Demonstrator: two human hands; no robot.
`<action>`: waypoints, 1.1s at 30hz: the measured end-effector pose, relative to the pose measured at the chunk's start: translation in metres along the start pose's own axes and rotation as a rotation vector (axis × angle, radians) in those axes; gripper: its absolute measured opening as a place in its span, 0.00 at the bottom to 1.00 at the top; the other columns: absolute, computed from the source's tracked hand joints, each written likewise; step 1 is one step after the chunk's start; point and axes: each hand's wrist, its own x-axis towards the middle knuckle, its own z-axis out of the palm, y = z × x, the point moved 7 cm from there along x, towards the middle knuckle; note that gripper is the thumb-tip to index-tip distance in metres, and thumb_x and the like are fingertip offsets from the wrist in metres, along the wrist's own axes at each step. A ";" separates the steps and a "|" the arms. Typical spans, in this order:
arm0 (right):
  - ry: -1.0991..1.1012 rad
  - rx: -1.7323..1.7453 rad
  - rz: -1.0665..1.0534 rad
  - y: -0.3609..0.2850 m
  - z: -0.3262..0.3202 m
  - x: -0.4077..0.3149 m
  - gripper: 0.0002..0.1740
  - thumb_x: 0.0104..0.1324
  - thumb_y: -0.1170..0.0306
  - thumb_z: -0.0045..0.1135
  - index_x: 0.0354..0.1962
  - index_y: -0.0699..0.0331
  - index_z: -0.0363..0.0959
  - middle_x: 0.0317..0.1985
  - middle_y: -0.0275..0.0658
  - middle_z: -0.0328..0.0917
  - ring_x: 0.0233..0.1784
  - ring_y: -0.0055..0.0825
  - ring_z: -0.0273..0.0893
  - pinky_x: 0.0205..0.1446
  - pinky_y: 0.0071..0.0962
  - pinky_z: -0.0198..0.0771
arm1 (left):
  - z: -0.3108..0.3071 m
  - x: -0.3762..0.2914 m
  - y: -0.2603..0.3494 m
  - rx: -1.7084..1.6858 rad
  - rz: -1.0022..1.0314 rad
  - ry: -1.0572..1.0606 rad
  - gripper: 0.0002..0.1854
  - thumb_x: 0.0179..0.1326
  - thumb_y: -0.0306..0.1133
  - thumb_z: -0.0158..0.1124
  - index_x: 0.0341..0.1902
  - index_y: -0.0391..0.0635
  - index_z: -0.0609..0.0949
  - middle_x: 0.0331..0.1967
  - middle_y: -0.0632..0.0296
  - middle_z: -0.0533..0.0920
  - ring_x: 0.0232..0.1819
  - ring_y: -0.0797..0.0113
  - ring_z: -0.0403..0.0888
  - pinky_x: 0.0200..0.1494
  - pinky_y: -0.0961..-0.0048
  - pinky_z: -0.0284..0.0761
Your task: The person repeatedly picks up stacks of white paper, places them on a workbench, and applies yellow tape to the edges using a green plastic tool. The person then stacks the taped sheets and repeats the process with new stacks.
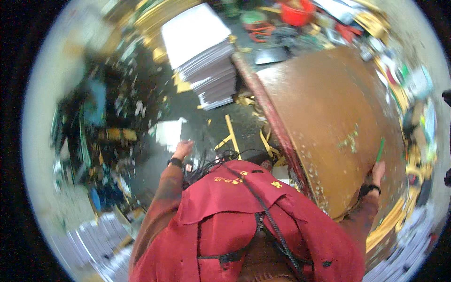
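Note:
My right hand (378,171) grips a slim green stick-like tool (381,149) over the brown tabletop (327,116); its exact kind is too blurred to tell. Small pale-green scraps (350,141) lie on the table a little beyond that hand. To the left, my left hand (183,149) hangs over the dark floor, its fingers blurred, and nothing plainly shows in it. Past its fingertips a white sheet (169,132) lies on the floor. A dark band circles each wrist.
A tall stack of white sheets (201,53) stands beyond the table's red edge (275,120). Yellow strips (230,135) litter the floor. At the far side are a red bucket (297,13) and an orange-red coil (261,31). More stacked sheets (97,239) stand at lower left.

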 end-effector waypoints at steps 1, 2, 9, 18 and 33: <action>-0.004 0.217 -0.020 -0.029 -0.013 0.004 0.10 0.62 0.68 0.50 0.32 0.69 0.66 0.28 0.46 0.73 0.29 0.42 0.71 0.31 0.37 0.68 | 0.002 0.000 -0.011 0.003 0.038 -0.035 0.19 0.47 0.35 0.63 0.45 0.46 0.77 0.34 0.56 0.80 0.37 0.55 0.78 0.37 0.63 0.76; -0.145 0.560 0.040 -0.065 -0.014 0.006 0.08 0.63 0.68 0.49 0.31 0.66 0.66 0.27 0.41 0.71 0.27 0.35 0.69 0.29 0.32 0.66 | -0.004 0.000 -0.025 0.045 0.028 0.031 0.19 0.47 0.36 0.63 0.45 0.46 0.77 0.34 0.56 0.80 0.38 0.55 0.78 0.38 0.63 0.76; -0.932 1.531 -0.080 -0.504 -0.065 -0.115 0.02 0.67 0.70 0.46 0.36 0.56 0.63 0.19 0.25 0.60 0.16 0.12 0.57 0.16 0.13 0.52 | -0.043 -0.004 -0.122 -0.472 -0.296 0.221 0.11 0.46 0.33 0.61 0.34 0.41 0.79 0.31 0.49 0.80 0.28 0.54 0.80 0.33 0.63 0.77; -1.319 1.184 -0.633 -0.898 -0.104 -0.272 0.05 0.64 0.70 0.50 0.31 0.63 0.69 0.19 0.32 0.67 0.17 0.20 0.61 0.17 0.20 0.55 | -0.296 -0.054 -0.201 -0.810 -0.315 0.686 0.11 0.60 0.36 0.58 0.34 0.40 0.80 0.19 0.66 0.76 0.20 0.76 0.74 0.23 0.79 0.69; -1.630 1.360 -0.736 -1.301 -0.117 -0.302 0.08 0.66 0.74 0.41 0.38 0.64 0.69 0.18 0.28 0.71 0.13 0.12 0.63 0.15 0.13 0.58 | -0.515 0.142 -0.030 -1.063 0.217 0.275 0.11 0.59 0.33 0.62 0.42 0.39 0.79 0.27 0.63 0.81 0.21 0.75 0.77 0.27 0.80 0.73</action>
